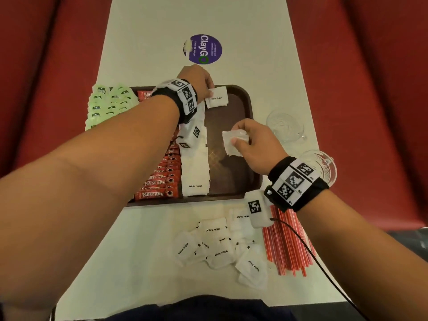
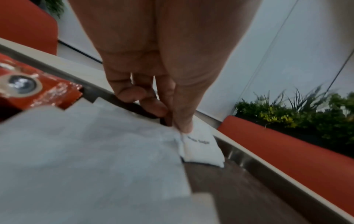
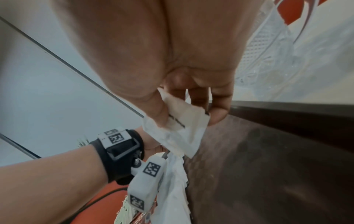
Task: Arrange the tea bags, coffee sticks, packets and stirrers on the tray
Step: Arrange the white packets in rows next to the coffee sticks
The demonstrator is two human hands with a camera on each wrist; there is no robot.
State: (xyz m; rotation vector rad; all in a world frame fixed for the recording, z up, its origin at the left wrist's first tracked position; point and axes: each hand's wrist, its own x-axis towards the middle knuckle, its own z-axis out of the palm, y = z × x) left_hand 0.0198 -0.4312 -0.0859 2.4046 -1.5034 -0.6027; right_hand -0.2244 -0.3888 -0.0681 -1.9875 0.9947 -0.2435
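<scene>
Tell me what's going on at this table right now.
A person is filling a brown tray with drink supplies. The left hand pinches a sugar packet at the tray's far end, beside the sugar row. The right hand holds more packets above the tray. Loose packets and red stirrers wait on the table.

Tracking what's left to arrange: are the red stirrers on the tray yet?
No. The red stirrers lie on the table, outside the tray.
</scene>
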